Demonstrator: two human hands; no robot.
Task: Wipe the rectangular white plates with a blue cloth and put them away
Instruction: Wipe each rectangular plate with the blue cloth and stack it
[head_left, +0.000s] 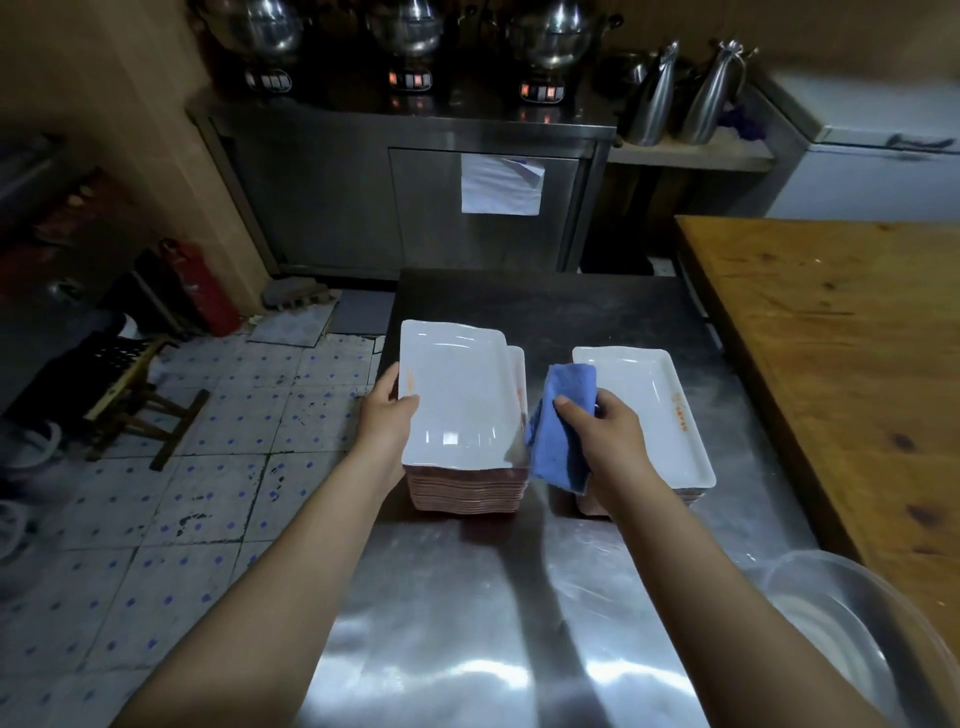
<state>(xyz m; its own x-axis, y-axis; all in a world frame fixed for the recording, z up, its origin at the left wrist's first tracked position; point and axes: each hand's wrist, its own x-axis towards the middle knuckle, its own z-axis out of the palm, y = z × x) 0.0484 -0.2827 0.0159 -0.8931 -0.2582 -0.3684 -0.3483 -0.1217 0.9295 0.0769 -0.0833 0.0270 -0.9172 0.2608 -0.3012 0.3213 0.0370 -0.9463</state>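
The left hand (387, 415) is gripping the top plate (457, 392) at nine o'clock of its stack (465, 491) while the right hand (605, 431) is clutching the cloth (563, 426) beside it, risking dragging the skewed plate beneath off

Steel table (467, 623) near edge is bare, open approach between both forearms. Tall plate stack (462, 395) blocks left-centre, left hand (387, 415) at its left edge. Short stack (649, 410) sits right, partly covered by right hand (608, 431) and blue cloth (563, 426); narrow gap between stacks is filled by the cloth. Far end of table free. Metal basin (852, 639) crowds near-right corner; wooden table (841, 338) butts the right side.
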